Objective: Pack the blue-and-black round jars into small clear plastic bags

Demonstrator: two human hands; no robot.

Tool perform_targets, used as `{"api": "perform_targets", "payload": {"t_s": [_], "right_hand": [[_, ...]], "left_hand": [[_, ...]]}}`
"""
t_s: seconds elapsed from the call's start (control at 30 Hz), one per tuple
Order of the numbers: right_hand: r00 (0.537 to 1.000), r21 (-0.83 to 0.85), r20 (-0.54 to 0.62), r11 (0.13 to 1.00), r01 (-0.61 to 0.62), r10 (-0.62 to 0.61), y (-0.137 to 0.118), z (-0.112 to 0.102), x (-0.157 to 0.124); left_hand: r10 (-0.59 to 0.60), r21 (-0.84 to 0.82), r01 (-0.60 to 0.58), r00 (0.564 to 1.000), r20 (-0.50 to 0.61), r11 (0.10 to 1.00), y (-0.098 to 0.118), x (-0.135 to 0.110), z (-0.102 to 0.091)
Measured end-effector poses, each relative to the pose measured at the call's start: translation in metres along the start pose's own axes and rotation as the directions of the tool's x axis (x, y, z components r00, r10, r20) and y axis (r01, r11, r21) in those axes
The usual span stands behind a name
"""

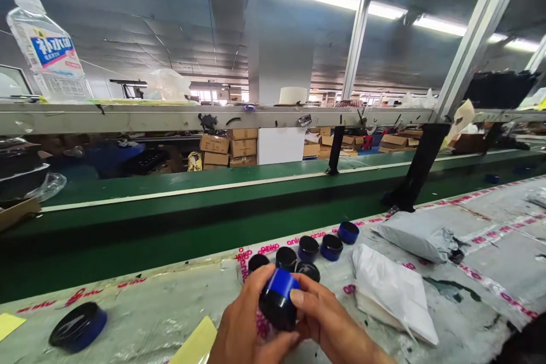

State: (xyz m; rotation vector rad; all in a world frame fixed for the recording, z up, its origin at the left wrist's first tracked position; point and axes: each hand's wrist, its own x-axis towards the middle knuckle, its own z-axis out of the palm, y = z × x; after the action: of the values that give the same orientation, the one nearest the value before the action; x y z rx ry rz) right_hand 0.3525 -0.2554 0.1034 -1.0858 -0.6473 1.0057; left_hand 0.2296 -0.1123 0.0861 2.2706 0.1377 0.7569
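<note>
Between both hands is a short round blue-and-black container (279, 301), tilted, its blue side up and its glossy black end toward me. My left hand (243, 318) wraps round it from the left, fingers and thumb curled. From the right, my right hand (326, 318) grips it too, with the thumb on the blue side near the black edge. Just beyond my hands stand several similar containers (308, 249), blue with black tops, some partly hidden. Off to the left, another black-topped blue container (79, 327) sits alone.
Yellow paper (194, 344) lies by my left hand. A white packet (392, 296) and a grey plastic bag (420, 236) are to the right. Behind the worktable runs a green conveyor belt (191, 233), with a shelf (170, 118) above it holding a plastic bottle (49, 51).
</note>
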Motion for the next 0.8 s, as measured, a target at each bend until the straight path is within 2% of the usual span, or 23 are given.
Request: {"api": "perform_targets", "payload": {"t_s": [0.07,0.13,0.2,0.27,0.33,0.43,0.53,0.63,0.7,0.73,0.8], "right_hand": [[0.998,-0.048,-0.063,0.998,-0.027,0.024,0.010,-0.001,-0.004],[0.983,-0.191,-0.185,0.981,-0.042,0.006,0.019,-0.008,-0.009],[0.957,-0.302,-0.290,0.951,-0.061,-0.031,0.027,-0.019,-0.016],[0.949,-0.366,-0.313,0.928,-0.071,-0.051,0.036,-0.029,-0.024],[0.953,-0.426,-0.288,0.904,-0.044,-0.089,0.046,-0.037,-0.031],[0.935,-0.580,-0.294,0.814,-0.009,-0.199,0.058,-0.043,-0.038],[0.897,-0.781,-0.265,0.624,0.015,-0.354,0.068,-0.046,-0.037],[0.841,-0.929,-0.046,0.333,0.163,-0.539,0.078,-0.044,-0.030],[0.801,-0.969,0.063,0.155,0.192,-0.596,0.084,-0.039,-0.023],[0.795,-0.981,0.076,0.099,0.169,-0.602,0.087,-0.036,-0.019],[0.798,-0.994,0.040,0.053,0.090,-0.602,0.090,-0.027,-0.010]], "left_hand": [[-0.016,0.026,0.015,0.999,0.034,1.000,0.008,-0.004,-0.008],[-0.098,0.066,0.091,0.990,0.100,0.994,0.013,-0.003,-0.014],[-0.256,0.144,0.235,0.955,0.151,0.961,0.015,0.001,-0.015],[-0.385,0.243,0.338,0.904,0.185,0.909,0.014,0.003,-0.010],[-0.431,0.336,0.352,0.881,0.198,0.874,0.013,0.003,-0.001],[-0.389,0.482,0.256,0.900,0.198,0.838,0.013,0.005,0.016],[-0.394,0.660,0.198,0.905,0.161,0.725,0.018,0.010,0.028],[-0.425,0.766,0.196,0.898,0.110,0.613,0.022,0.016,0.031],[-0.436,0.760,0.208,0.893,0.109,0.616,0.021,0.016,0.029],[-0.438,0.739,0.215,0.891,0.119,0.639,0.019,0.015,0.027],[-0.415,0.680,0.216,0.899,0.142,0.701,0.012,0.009,0.021]]}}
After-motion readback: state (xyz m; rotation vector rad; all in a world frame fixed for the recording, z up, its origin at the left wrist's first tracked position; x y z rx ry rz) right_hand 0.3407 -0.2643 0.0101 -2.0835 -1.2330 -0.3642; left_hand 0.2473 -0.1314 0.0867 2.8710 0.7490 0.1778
